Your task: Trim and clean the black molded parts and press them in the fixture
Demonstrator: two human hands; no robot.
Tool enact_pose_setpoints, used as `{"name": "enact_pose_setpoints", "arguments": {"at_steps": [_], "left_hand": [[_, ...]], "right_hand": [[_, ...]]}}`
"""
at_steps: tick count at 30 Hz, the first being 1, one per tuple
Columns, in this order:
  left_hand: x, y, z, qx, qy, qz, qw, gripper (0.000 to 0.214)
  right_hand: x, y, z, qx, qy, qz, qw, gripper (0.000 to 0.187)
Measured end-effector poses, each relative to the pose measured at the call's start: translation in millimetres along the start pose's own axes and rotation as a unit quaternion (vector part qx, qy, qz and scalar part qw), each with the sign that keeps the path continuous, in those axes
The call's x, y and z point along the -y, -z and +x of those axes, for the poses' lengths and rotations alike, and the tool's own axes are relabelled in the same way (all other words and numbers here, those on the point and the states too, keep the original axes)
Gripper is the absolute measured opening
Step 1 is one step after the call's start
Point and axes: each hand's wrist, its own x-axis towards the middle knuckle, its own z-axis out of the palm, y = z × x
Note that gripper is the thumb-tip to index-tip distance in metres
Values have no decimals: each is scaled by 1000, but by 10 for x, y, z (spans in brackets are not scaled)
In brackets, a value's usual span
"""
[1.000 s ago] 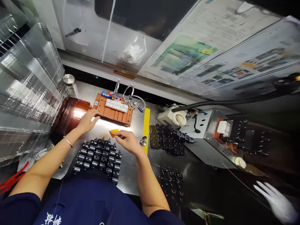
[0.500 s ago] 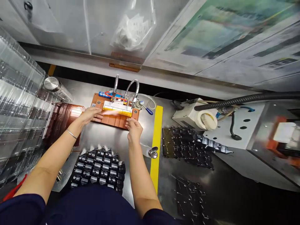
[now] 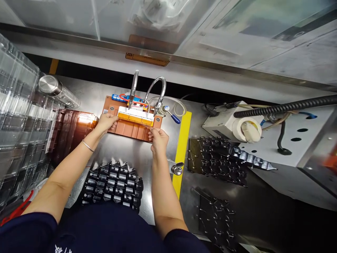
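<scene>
Head view. Orange-brown jig [image 3: 131, 129] sits flat on steel bench [image 3: 126, 154], carrying a white-and-yellow strip [image 3: 135, 117] along its top.

Left hand [image 3: 106, 123]: fingers curled over the jig's left end, gripping it.

Right hand [image 3: 158, 138]: at the jig's right front corner, fingertips pinched together and touching the edge; cannot tell whether anything small sits between them.

Two gooseneck nozzles [image 3: 157, 92] arch over the jig from behind, tips just above the strip.

Yellow stripe [image 3: 183, 144] runs just right of the jig, a metal knob [image 3: 177, 169] beside its near end.

Black parts tray [image 3: 113, 182] lies in front of the jig, close to the body.

Dark brown stacked trays [image 3: 71, 128] sit left of the jig; a steel flask [image 3: 56, 90] behind those.

More black trays [image 3: 216, 161] lie well right of the jig, past the stripe.
</scene>
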Motion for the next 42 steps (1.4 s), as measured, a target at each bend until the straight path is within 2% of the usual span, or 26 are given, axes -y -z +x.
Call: {"name": "enact_pose_setpoints", "arguments": {"at_steps": [8,15,29,32,36,39,42], "left_hand": [[-20,-9,73,-19,-4,-11,1000,18],[-78,-35,63,-23,-12,9,1000,14],[-94,-52,25,-32,-16,-4,999,17],[-107,-9,29,-19,-9,-9,1000,16],[-153,90,39,38,30,-30,998,7],[-168,138,39,45,39,-46,997,5],[-134,168,-1,40,31,-56,997,6]], "right_hand": [[51,-34,41,-5,-24,-5,1000,14],[48,-49,80,-5,-22,-13,1000,14],[142,-69,59,-20,-66,6,998,18],[145,-22,73,10,-108,14,994,19],[124,31,114,69,-161,30,984,16],[75,133,-6,36,-94,24,995,14],[-87,393,-466,-13,-8,-32,999,24]]}}
